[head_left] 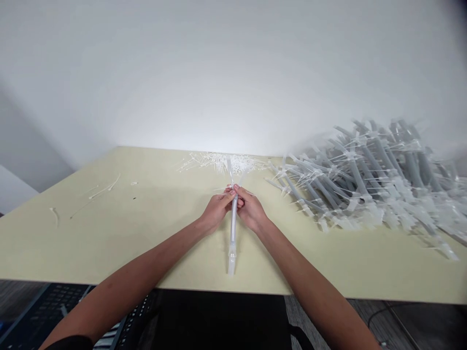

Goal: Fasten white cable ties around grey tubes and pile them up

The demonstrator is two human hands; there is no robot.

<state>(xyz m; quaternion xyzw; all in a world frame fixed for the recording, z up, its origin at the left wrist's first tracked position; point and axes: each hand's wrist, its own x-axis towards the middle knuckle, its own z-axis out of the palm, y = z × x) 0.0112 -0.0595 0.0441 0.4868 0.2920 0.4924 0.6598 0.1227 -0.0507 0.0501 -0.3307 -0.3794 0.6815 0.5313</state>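
A clear plastic tube assembly lies lengthwise in front of me, with a joint and wider end piece near the table's front edge. Its far end splits into two thinner branches. My left hand pinches the tube at the fork from the left. From the right, my right hand closes on the same spot, thumbs nearly touching. Thin white ends of a tie stick out beside the fingers. Just beyond the hands, a heap of white cable ties is spread on the table.
A large pile of similar tube assemblies covers the right of the pale yellow table. Loose ties lie at the left. A white wall stands behind. Below the front edge are a dark crate and a black chair.
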